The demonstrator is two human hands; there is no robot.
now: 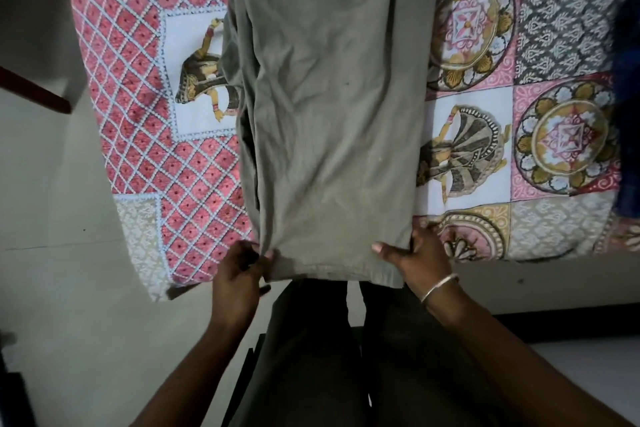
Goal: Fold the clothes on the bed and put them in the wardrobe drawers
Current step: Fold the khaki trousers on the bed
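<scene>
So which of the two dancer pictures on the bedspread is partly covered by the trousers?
The dancer picture left of the grey-green trousers; its right side is hidden. The other dancer lies fully clear, right of them.

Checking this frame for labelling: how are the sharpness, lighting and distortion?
Head view: dim, even light with no glare; left hand slightly motion-blurred, right hand sharper; olive garment and bedspread print readable; wide-angle bending at the edges.

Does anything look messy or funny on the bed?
A little. The olive-green garment is wrinkled, and along its left edge the layers don't line up, with fabric bunching out. The left hand and right hand pinch its near corners. The patchwork bedspread looks fine.
</scene>
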